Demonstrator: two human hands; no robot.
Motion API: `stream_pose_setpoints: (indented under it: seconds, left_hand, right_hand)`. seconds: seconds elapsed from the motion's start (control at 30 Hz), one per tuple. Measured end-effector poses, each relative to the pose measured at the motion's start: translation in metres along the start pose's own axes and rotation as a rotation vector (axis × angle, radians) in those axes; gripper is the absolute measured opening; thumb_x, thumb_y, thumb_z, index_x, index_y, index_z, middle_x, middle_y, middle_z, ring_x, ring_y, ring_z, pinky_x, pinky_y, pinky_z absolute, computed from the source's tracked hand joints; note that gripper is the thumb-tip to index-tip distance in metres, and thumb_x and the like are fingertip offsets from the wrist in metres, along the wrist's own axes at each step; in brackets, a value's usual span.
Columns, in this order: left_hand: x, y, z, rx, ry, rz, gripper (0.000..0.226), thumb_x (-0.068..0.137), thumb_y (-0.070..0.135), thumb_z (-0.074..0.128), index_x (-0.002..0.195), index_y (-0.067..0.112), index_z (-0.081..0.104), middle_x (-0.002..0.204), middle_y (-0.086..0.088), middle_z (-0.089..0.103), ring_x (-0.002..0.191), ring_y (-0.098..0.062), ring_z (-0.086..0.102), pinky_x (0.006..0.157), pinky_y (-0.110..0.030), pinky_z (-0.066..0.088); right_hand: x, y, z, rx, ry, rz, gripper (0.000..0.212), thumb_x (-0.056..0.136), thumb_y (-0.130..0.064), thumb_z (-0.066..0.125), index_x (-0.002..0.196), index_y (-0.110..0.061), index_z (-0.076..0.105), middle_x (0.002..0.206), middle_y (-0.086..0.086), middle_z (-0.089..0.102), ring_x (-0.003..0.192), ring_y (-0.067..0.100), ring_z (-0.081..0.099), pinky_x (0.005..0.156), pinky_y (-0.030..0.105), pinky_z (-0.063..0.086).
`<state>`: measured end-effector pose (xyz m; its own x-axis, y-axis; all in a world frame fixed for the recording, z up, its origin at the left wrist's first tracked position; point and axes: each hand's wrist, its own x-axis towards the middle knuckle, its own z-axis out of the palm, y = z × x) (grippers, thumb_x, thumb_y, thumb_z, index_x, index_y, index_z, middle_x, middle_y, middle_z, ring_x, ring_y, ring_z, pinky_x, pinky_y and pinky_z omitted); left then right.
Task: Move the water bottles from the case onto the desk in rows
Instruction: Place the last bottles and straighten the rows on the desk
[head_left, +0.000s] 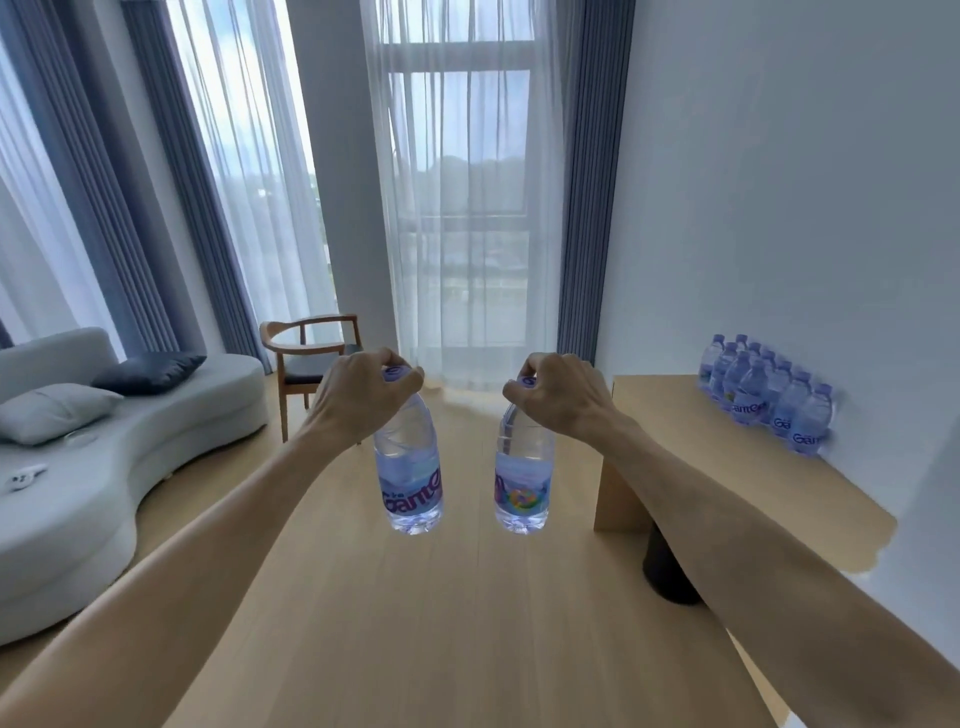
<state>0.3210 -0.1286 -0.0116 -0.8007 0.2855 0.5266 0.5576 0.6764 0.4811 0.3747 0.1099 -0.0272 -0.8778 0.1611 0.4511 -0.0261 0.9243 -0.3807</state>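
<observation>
My left hand grips the cap of a clear water bottle with a purple label, which hangs upright in the air over the floor. Beside it, my right hand holds a second bottle by its cap in the same way. The two bottles hang side by side, apart from each other. On the wooden desk at the right, several bottles stand in rows against the wall. The case is not in view.
A grey sofa with cushions runs along the left. A wooden chair stands by the curtained windows. A dark round object sits on the floor under the desk. Light wooden floor lies between sofa and desk.
</observation>
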Motion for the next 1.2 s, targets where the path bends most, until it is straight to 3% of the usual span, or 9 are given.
stream_pose_setpoints:
  seconds: [0.17, 0.3, 0.47, 0.57, 0.67, 0.8, 1.0, 1.13, 1.2]
  left_hand:
    - [0.093, -0.023, 0.045, 0.057, -0.095, 0.026, 0.022, 0.084, 0.034, 0.067, 0.09, 0.014, 0.071, 0.076, 0.002, 0.063, 0.071, -0.017, 0.06, 0.051, -0.019, 0.038]
    - [0.158, -0.038, 0.084, 0.068, -0.089, 0.023, 0.019, 0.083, 0.038, 0.067, 0.086, 0.02, 0.07, 0.075, 0.003, 0.065, 0.065, -0.006, 0.055, 0.053, -0.016, 0.036]
    - [0.233, -0.046, 0.147, -0.006, -0.102, -0.007, 0.023, 0.085, 0.039, 0.066, 0.091, 0.018, 0.07, 0.08, 0.001, 0.064, 0.074, -0.02, 0.06, 0.064, -0.027, 0.043]
    - [0.274, -0.046, 0.191, -0.064, -0.127, 0.004, 0.021, 0.084, 0.037, 0.067, 0.089, 0.017, 0.07, 0.079, 0.0, 0.064, 0.076, -0.021, 0.059, 0.065, -0.027, 0.041]
    - [0.318, -0.041, 0.24, -0.133, -0.174, 0.017, 0.017, 0.083, 0.037, 0.068, 0.084, 0.02, 0.069, 0.076, 0.004, 0.064, 0.075, -0.018, 0.059, 0.064, -0.027, 0.04]
    - [0.382, -0.029, 0.307, -0.191, -0.265, 0.093, 0.013, 0.079, 0.037, 0.069, 0.076, 0.025, 0.068, 0.071, 0.018, 0.063, 0.07, -0.004, 0.058, 0.058, -0.022, 0.041]
    - [0.484, -0.003, 0.411, -0.277, -0.442, 0.23, 0.013, 0.078, 0.03, 0.068, 0.074, 0.018, 0.07, 0.073, 0.007, 0.067, 0.069, -0.008, 0.059, 0.056, -0.02, 0.043]
    - [0.539, 0.027, 0.474, -0.323, -0.497, 0.352, 0.01, 0.081, 0.03, 0.068, 0.076, 0.021, 0.065, 0.069, 0.014, 0.061, 0.063, -0.004, 0.056, 0.052, -0.017, 0.036]
    - [0.56, 0.043, 0.506, -0.348, -0.522, 0.386, 0.01, 0.082, 0.032, 0.067, 0.078, 0.023, 0.065, 0.072, 0.011, 0.063, 0.067, -0.006, 0.058, 0.056, -0.021, 0.042]
  right_hand:
    - [0.087, 0.047, 0.032, -0.014, -0.05, 0.0, 0.026, 0.077, -0.045, 0.059, 0.08, -0.019, 0.063, 0.058, -0.009, 0.057, 0.057, 0.014, 0.055, 0.051, 0.024, 0.038]
    - [0.146, 0.086, 0.052, -0.013, -0.039, 0.03, 0.027, 0.079, -0.044, 0.058, 0.083, -0.018, 0.063, 0.062, -0.008, 0.059, 0.058, 0.016, 0.057, 0.057, 0.029, 0.046]
    - [0.204, 0.144, 0.067, -0.01, -0.005, 0.106, 0.023, 0.082, -0.044, 0.055, 0.078, -0.021, 0.056, 0.063, -0.008, 0.057, 0.057, 0.016, 0.054, 0.055, 0.031, 0.045]
    - [0.235, 0.182, 0.072, -0.039, -0.014, 0.153, 0.024, 0.085, -0.046, 0.053, 0.08, -0.022, 0.056, 0.065, -0.007, 0.059, 0.06, 0.017, 0.056, 0.063, 0.033, 0.046]
    - [0.268, 0.22, 0.076, -0.063, -0.022, 0.185, 0.026, 0.085, -0.043, 0.055, 0.082, -0.017, 0.061, 0.069, -0.004, 0.062, 0.064, 0.02, 0.058, 0.059, 0.031, 0.04]
    - [0.313, 0.274, 0.079, -0.105, -0.038, 0.25, 0.025, 0.081, -0.041, 0.058, 0.083, -0.017, 0.063, 0.072, -0.002, 0.064, 0.066, 0.02, 0.058, 0.054, 0.029, 0.036]
    - [0.375, 0.362, 0.08, -0.146, -0.048, 0.416, 0.02, 0.081, -0.039, 0.057, 0.085, -0.02, 0.063, 0.072, -0.005, 0.064, 0.071, 0.021, 0.06, 0.059, 0.03, 0.043]
    - [0.403, 0.417, 0.074, -0.156, 0.03, 0.525, 0.021, 0.084, -0.042, 0.056, 0.087, -0.022, 0.062, 0.077, -0.005, 0.066, 0.076, 0.02, 0.062, 0.068, 0.035, 0.049]
    - [0.411, 0.444, 0.07, -0.161, 0.071, 0.582, 0.023, 0.085, -0.042, 0.055, 0.089, -0.021, 0.062, 0.08, -0.003, 0.066, 0.078, 0.02, 0.062, 0.07, 0.037, 0.051]
